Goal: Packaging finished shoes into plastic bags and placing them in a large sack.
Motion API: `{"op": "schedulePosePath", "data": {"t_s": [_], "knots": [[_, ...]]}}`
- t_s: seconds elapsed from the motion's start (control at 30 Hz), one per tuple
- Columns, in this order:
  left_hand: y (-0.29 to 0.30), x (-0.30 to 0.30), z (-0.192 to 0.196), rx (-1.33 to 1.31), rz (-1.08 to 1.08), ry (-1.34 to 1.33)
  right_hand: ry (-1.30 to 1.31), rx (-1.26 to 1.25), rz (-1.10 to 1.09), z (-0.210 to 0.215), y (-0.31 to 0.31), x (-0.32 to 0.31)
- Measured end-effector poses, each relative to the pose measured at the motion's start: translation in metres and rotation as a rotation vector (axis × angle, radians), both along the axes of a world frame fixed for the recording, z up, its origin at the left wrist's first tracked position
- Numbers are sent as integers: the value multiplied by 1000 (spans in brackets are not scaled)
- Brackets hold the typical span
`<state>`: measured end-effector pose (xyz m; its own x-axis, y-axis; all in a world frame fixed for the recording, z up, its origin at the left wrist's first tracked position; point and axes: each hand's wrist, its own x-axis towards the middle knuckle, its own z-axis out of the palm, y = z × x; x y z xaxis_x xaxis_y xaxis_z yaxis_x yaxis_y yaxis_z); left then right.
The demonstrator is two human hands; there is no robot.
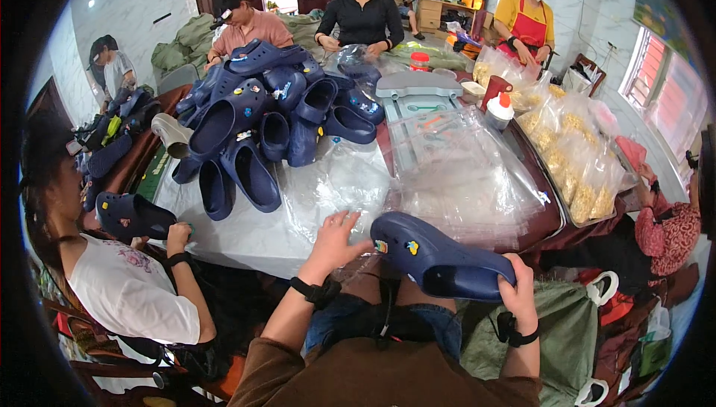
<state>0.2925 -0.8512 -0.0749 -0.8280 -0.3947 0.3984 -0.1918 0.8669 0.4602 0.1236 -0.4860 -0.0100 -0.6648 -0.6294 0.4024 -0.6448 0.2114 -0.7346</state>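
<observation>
My right hand point(520, 293) grips a navy blue clog point(440, 250) by its heel end. The clog is tilted over my lap with its toe pointing left, and small yellow and coloured charms sit on its upper. My left hand point(334, 245) is beside the toe, fingers stretched out and apart. Thin clear plastic point(328, 187) lies on the white table cover just beyond that hand; whether the fingertips touch it, I cannot tell. Farther left rises a heap of navy clogs point(242, 112), many with charms.
Flat clear bags point(470, 183) are stacked right of centre, near a grey plastic board point(418, 90). A white bottle with a red cap point(500, 111) stands by a tray of filled bags point(578, 153). At left a co-worker holds another clog point(134, 215). A green sack point(529, 332) lies at right.
</observation>
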Motion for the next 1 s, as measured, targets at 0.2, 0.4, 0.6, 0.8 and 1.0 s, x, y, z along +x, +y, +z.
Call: {"op": "schedulePosePath", "data": {"t_s": [0.2, 0.4, 0.6, 0.8, 1.0], "knots": [[-1, 10, -39, -83, -12, -164, -16, -50, -55, -5, 4, 1], [-2, 7, -28, 164, -23, 42, -23, -17, 42, 3, 1, 13], [6, 17, 14, 278, 48, 141, 0, -64, -21, 3, -18, 20], [17, 20, 33, 99, 41, 94, 99, -41, -23, -11, -31, 32], [38, 19, 47, 38, -62, 106, 233, -18, -21, -33, -63, 52]]}}
